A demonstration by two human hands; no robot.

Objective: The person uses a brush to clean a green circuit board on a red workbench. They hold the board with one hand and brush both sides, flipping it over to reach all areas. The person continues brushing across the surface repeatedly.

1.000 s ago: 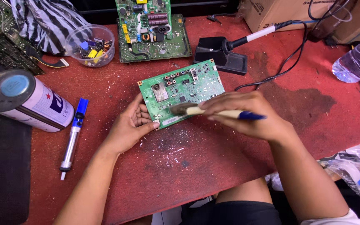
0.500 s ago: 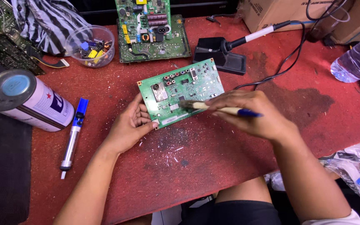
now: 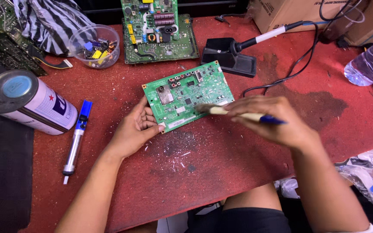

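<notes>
Head view: a green circuit board (image 3: 189,100) is laid flat on the red tabletop (image 3: 221,172), steadied at its near-left corner by the left hand (image 3: 137,129), fingers open against the edge. A brush (image 3: 238,115) is gripped in the closed right hand (image 3: 270,118), bristles touching the board's right side

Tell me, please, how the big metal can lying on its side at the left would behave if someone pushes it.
The large cylindrical metal can lies on its side on the red table, so it would probably roll. The blue and silver pen-shaped tool beside it might stop it. Its weight cannot be judged.
</notes>
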